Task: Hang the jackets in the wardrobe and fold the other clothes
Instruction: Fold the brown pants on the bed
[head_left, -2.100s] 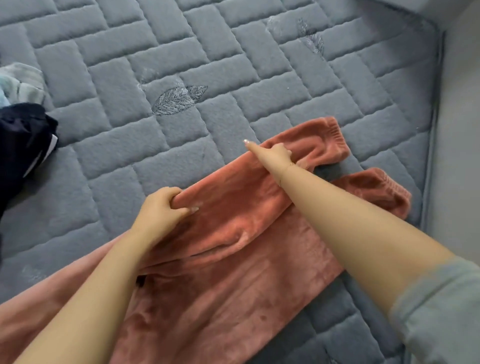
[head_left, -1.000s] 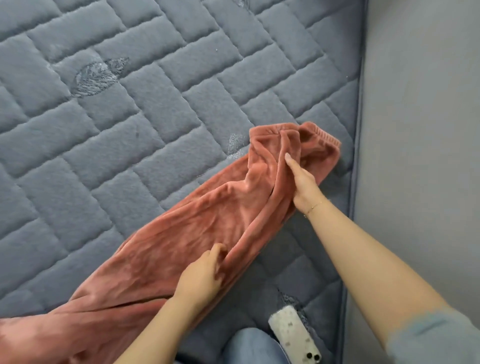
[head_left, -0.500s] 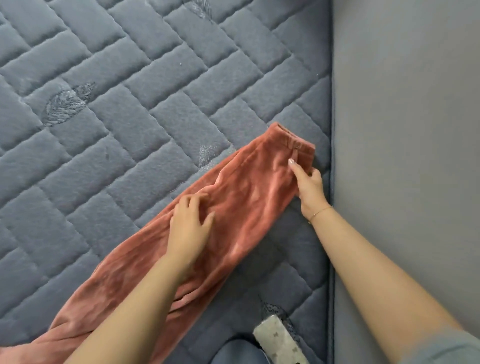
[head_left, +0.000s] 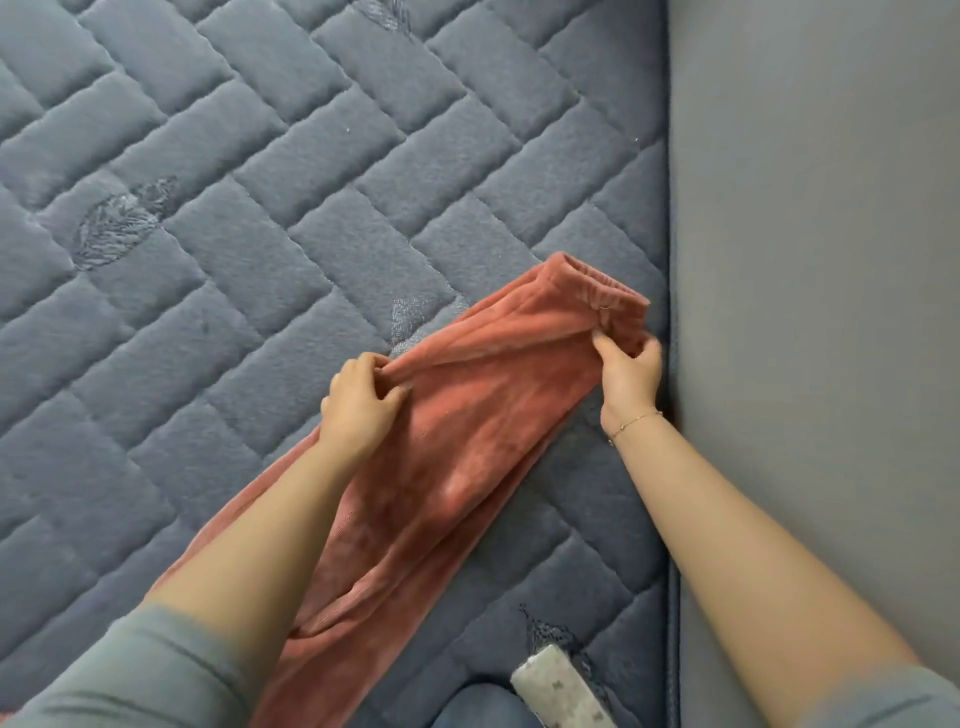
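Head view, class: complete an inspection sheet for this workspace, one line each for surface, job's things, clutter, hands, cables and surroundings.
Surface: grey quilted bed cover with stitched leaf motifs.
Job's things: pink fleece trousers lie on it diagonally, cuffs at the far end.
Clutter: patterned phone at the near edge.
Hands: left hand pinches the trousers' left edge; right hand grips the fabric beside the cuffs.
Cables: nothing seen.
Surroundings: plain grey wall along the bed's right side; bracelet on the right wrist.
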